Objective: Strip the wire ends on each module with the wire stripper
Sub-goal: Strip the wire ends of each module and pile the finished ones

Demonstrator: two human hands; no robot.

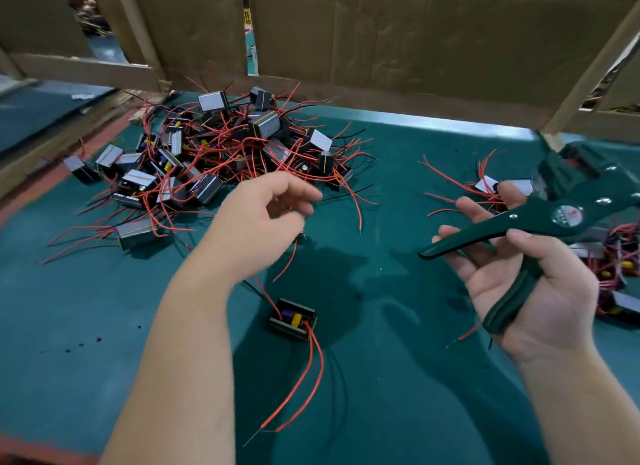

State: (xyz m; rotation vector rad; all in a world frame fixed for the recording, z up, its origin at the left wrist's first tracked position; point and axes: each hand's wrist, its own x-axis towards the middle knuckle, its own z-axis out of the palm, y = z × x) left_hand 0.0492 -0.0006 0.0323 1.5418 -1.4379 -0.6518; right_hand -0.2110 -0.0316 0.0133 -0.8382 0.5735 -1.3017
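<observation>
Green mat [381,194] covers the bench, and a cardboard wall [415,42] closes it off well beyond both sets of fingertips. A big pile [214,153] of modules and tangled red wire sits just past the left fingertips and out to their left, crowding that side. A smaller heap [616,257] lies behind and right of the right fingers, at the frame edge.

Left hand [263,222]: fingers curled, gripping the leads [286,262] of one module [292,319]. Motion blur hides the exact pinch. The module sits below the fingers, beside the left wrist, open face up and long axis roughly left-right. Its other red wires [311,371] trail away from the fingers toward the near edge.

Right hand [540,298]: palm up, thumb curled over the stripper [540,219], fingers loosely extended behind it. The lower handle lies across the palm and the upper handle pokes left past the fingertips. The handles are spread. The long axis runs lower-left to upper-right, with the head pointing up-right, away from the fingers toward a wood post [588,84].

Bare mat lies between the two hands and on to the far wall. There is more open mat near the left elbow.
</observation>
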